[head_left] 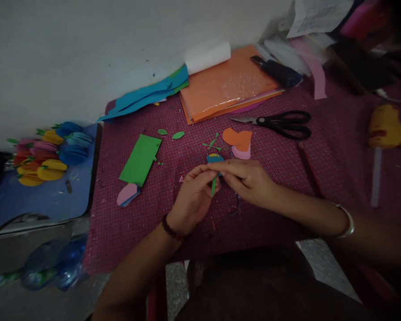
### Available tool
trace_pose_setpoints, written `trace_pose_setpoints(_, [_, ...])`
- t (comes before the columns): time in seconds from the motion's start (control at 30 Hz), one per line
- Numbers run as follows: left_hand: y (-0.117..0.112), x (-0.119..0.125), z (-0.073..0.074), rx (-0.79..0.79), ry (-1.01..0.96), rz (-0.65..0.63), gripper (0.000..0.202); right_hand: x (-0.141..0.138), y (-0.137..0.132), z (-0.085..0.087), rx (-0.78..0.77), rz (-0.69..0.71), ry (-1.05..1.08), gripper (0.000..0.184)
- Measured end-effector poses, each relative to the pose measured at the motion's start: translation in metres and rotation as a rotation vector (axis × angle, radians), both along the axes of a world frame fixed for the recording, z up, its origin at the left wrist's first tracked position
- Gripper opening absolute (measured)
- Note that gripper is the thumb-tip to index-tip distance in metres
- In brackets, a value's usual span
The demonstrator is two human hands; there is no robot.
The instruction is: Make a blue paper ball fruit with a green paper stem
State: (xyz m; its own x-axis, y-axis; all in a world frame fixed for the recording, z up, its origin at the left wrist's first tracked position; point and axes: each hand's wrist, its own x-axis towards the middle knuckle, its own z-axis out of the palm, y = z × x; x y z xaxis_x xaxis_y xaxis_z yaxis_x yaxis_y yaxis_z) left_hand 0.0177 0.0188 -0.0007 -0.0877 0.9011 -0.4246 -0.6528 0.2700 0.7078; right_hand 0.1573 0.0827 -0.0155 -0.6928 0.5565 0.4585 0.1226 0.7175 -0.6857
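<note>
My left hand (193,196) and my right hand (245,178) meet over the pink checked cloth (280,178), fingers pinched together. Between them is a small blue and yellow paper shape (215,158) with a thin green strip (214,184) hanging below it like a stem. Both hands grip this piece. Just beyond the hands lie orange and pink heart cut-outs (239,141). Small green leaf cut-outs (177,134) and green scraps lie nearby.
A green paper rectangle (141,159) and a pink cut-out (127,194) lie to the left. Black scissors (282,123) rest at the right, an orange paper stack (225,87) at the back. Finished paper flowers (48,151) sit on a blue mat at far left.
</note>
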Motion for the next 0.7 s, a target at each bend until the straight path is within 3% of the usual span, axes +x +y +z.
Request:
trace_pose_setpoints(0.17, [-0.001, 0.000, -0.001, 0.027, 0.005, -0.010, 0.008, -0.001, -0.004, 0.004, -0.076, 0.019, 0.013, 0.035])
trace_pose_setpoints(0.3, [-0.002, 0.000, -0.001, 0.034, 0.065, -0.019, 0.011, -0.003, -0.007, 0.010, -0.342, -0.032, 0.060, 0.022])
trace_pose_setpoints(0.37, [-0.003, 0.000, -0.003, 0.043, 0.090, -0.017, 0.013, -0.004, -0.006, 0.013, -0.405, -0.032, 0.086, 0.013])
trace_pose_setpoints(0.53, [-0.003, -0.001, -0.004, 0.030, 0.091, -0.077, 0.016, 0.000, 0.001, 0.015, -0.274, -0.015, 0.046, 0.012])
trace_pose_setpoints(0.7, [-0.002, -0.004, 0.000, -0.004, 0.057, -0.138, 0.016, 0.006, 0.010, 0.010, 0.014, 0.083, 0.012, 0.019])
